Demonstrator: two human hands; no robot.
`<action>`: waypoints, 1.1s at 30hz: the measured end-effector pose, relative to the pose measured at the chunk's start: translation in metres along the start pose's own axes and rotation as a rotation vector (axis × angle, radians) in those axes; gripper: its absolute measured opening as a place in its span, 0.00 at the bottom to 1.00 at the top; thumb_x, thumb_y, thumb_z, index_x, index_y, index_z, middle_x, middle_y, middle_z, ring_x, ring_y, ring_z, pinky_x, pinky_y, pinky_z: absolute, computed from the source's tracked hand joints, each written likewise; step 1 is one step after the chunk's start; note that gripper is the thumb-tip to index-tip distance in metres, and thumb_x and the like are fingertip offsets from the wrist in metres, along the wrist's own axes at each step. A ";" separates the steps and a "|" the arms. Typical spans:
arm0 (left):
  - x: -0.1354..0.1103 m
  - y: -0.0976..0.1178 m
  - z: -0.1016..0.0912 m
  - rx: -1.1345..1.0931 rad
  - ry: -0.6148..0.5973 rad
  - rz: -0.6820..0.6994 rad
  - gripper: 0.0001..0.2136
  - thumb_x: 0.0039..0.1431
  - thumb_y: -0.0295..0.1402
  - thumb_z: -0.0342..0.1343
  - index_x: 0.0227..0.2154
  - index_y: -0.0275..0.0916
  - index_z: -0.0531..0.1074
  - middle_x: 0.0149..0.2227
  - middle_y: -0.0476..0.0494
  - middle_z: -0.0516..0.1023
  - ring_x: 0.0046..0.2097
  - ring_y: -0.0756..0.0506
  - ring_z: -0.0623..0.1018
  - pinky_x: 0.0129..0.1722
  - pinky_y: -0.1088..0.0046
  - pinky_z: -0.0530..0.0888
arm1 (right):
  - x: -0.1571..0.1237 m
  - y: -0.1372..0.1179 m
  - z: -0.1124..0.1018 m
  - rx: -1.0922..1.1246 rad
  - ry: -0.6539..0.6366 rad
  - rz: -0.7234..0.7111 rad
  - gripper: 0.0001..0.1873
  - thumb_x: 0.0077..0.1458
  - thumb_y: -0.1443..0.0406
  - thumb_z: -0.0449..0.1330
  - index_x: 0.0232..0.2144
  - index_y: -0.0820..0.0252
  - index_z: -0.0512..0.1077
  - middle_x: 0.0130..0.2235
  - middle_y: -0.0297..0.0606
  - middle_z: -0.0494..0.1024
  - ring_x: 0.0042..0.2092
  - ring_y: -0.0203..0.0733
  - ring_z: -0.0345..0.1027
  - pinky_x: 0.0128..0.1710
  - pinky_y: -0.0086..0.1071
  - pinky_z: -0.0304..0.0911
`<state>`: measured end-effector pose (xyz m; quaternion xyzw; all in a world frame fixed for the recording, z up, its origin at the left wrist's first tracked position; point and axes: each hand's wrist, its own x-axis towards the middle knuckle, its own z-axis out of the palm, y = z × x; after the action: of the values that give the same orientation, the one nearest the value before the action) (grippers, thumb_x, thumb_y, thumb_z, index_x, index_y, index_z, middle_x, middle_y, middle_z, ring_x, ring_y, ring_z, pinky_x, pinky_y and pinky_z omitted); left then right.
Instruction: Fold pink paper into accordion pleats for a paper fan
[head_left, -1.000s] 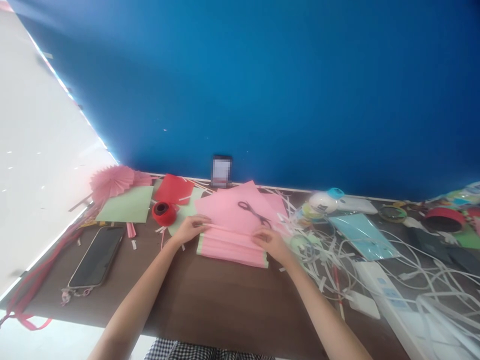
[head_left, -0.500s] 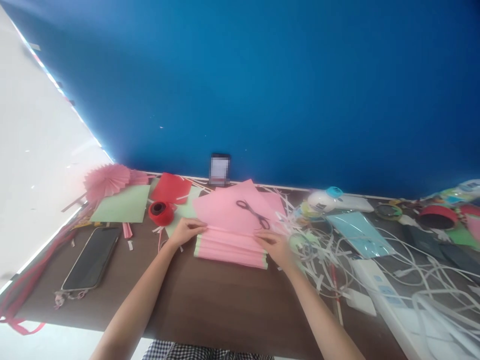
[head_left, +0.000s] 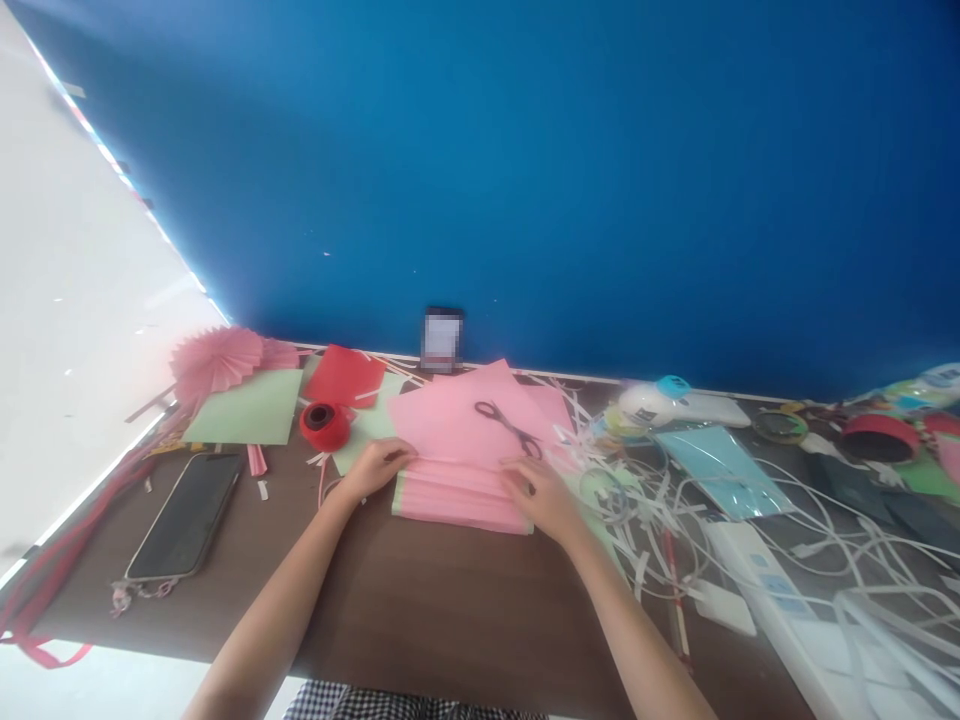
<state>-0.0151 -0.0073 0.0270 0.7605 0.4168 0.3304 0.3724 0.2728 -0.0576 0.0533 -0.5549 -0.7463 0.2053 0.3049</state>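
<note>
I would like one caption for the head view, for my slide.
Left hand and right hand touch pleated pink paper, with dark scissors lying on flat pink paper just beyond.

The upper frame is filled by a blue wall (head_left: 525, 180); a brown tabletop (head_left: 420, 610) is seen below, white floor (head_left: 150, 685) at lower left.

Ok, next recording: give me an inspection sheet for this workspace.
Surface: brown tabletop, partly covered.
Job's things: pleated pink paper, centre; dark scissors on the pink sheet beyond it.
Clutter: phone, red roll and pink paper fan on the left.
Grips: left grip at the pleated paper's left edge, right grip at its right; pressure unclear.
Cables: white cables tangled on the right, near a power strip.
Surroundings: blue wall behind.
</note>
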 end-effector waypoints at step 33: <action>0.019 0.035 0.014 0.605 -0.378 0.286 0.10 0.58 0.25 0.43 0.32 0.36 0.70 0.33 0.44 0.74 0.36 0.48 0.72 0.33 0.75 0.65 | 0.013 -0.004 0.020 0.146 -0.226 -0.071 0.07 0.50 0.64 0.57 0.34 0.56 0.73 0.35 0.36 0.75 0.38 0.40 0.69 0.39 0.33 0.63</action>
<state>0.0182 -0.0075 0.0528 0.9341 0.3090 0.0950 0.1517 0.2542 -0.0453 0.0445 -0.4778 -0.7781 0.3093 0.2658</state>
